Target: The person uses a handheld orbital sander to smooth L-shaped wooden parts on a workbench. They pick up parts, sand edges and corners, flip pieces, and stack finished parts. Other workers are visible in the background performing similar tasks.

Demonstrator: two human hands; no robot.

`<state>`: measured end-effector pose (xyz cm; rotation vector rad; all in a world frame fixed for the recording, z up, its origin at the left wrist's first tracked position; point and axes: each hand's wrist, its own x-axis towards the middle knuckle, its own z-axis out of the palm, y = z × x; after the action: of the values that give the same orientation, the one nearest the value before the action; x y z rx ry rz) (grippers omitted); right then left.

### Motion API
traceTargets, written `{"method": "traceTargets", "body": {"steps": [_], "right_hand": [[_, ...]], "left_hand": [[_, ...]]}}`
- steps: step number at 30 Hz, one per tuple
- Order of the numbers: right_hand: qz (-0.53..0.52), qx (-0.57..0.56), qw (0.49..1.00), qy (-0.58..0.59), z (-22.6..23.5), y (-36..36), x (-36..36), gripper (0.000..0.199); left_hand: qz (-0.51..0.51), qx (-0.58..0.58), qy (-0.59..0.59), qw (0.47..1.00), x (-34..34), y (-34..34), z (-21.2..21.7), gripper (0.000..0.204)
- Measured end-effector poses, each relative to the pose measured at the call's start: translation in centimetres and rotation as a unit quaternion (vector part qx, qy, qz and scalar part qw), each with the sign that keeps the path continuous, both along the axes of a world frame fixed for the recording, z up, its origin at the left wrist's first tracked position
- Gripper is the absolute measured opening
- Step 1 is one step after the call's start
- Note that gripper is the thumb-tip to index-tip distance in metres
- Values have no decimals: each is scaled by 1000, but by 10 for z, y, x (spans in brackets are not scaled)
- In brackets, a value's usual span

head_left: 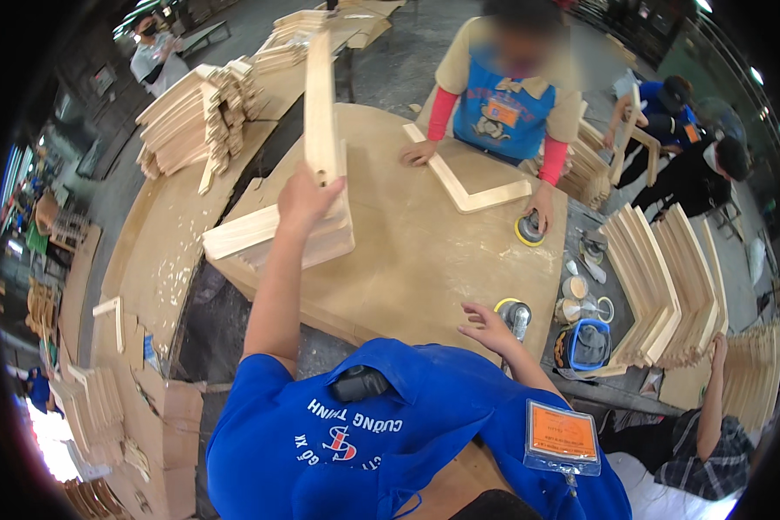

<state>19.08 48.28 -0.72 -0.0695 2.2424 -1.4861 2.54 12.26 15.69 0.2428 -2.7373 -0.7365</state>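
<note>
My left hand [308, 201] is closed around the corner of a pale L-shaped wooden piece [319, 104], one arm of which points up and away. It is over a short stack of similar wooden pieces [331, 247] at the left of the cardboard-covered table [407, 260]. Part of the corner is hidden behind my fingers. My right hand [487, 329] is held above the near right of the table with fingers apart and nothing in it. Beside it stands a sander [514, 314] with a yellow-edged pad.
Across the table a co-worker's hands touch another L-shaped piece [464, 192] and a second sander [529, 229]. Stacks of wooden pieces stand at left [191, 121] and right [641, 286]. A blue tub [591, 345] and small containers [574, 299] sit near the right edge.
</note>
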Motion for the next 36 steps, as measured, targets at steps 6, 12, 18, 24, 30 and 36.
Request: {"method": "traceTargets", "body": {"steps": [6, 12, 18, 24, 30, 36], "right_hand": [[-87, -46, 995, -1, -22, 40, 29, 59], [-174, -20, 984, 34, -10, 75, 44, 51], [-344, -17, 923, 173, 26, 209, 55, 42], [-633, 147, 728, 216, 9, 401, 97, 57], [-665, 381, 639, 62, -41, 508, 126, 85], [-648, 319, 691, -22, -63, 520, 113, 94]], "left_hand": [[33, -67, -62, 995, -65, -47, -69, 66], [34, -113, -39, 992, -76, -46, -115, 62], [29, -172, 231, 957, -64, -32, -126, 49], [-145, -59, 264, 952, -2, 36, -151, 34], [-182, -57, 192, 963, 47, 78, -150, 33], [-151, -52, 184, 970, 64, 89, -138, 33]]}}
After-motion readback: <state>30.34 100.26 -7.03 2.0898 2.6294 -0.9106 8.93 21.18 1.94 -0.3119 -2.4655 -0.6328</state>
